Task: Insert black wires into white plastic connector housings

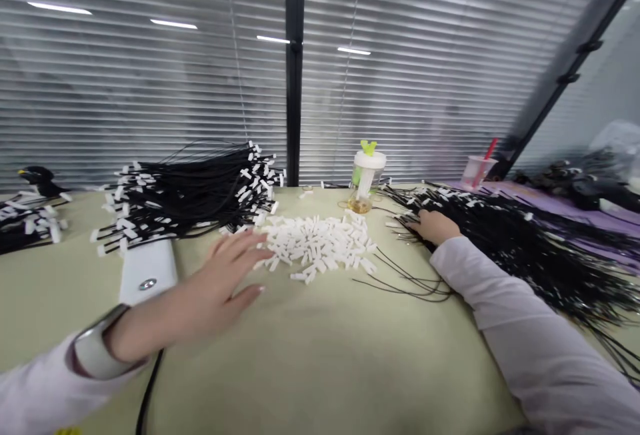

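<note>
**2 hands out, white conns (pixel 320 242) btwn**

L hand (pixel 225 282), blurred, has fingers spread at pile's L edge; can't tell if touching. R hand (pixel 435 227) is down at black wires (pixel 530 248); can't tell if pinching any. White conns lie loose mid-tbl (pixel 325 355), just in front of lidded cup (pixel 369 178). Bundled wires (pixel 195 188) sit behind white box (pixel 150 265).

White connectors (pixel 317 242) on a pale green table (pixel 320 362), black cables (pixel 200 188) tipped white, a red straw (pixel 486 158), purple cloth (pixel 585 218), and lilac-white sleeves (pixel 525 335)!
</note>
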The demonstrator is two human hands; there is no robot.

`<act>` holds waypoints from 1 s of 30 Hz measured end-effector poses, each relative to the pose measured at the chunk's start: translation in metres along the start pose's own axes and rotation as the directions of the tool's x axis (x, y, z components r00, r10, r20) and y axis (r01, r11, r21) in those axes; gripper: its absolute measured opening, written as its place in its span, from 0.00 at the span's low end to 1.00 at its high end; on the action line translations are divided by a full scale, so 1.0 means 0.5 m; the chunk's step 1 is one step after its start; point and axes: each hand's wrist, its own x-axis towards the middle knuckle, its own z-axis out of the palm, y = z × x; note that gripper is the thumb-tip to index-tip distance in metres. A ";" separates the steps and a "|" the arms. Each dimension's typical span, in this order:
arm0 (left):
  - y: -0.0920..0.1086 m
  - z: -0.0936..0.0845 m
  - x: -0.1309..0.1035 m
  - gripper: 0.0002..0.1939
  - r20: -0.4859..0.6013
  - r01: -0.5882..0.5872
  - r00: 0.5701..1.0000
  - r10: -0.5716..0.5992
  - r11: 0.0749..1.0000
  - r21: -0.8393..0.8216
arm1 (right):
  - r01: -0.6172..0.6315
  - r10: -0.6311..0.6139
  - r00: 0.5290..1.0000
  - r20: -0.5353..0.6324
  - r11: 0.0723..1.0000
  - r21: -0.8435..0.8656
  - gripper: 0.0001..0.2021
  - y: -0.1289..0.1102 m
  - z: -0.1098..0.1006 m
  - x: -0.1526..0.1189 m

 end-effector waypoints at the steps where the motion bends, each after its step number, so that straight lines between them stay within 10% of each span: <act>1: 0.006 0.015 -0.004 0.19 0.025 -0.004 1.000 0.005 1.000 -0.021 | 0.007 -0.007 1.000 -0.002 1.000 0.002 0.16 -0.002 0.005 0.002; 8: 0.010 0.094 -0.009 0.23 0.140 -0.012 0.990 0.037 0.985 -0.171 | 0.055 -0.055 0.997 -0.052 0.998 0.006 0.15 -0.002 0.002 0.010; 24: 0.004 0.115 0.018 0.22 0.139 -0.025 0.989 0.056 0.977 -0.213 | -0.049 0.054 0.998 -0.036 0.990 0.136 0.16 -0.025 0.005 0.063; 30: 0.002 0.119 0.017 0.20 0.062 -0.042 0.996 0.059 0.969 -0.243 | 0.006 0.060 0.966 -0.251 0.967 0.254 0.13 -0.007 -0.056 0.033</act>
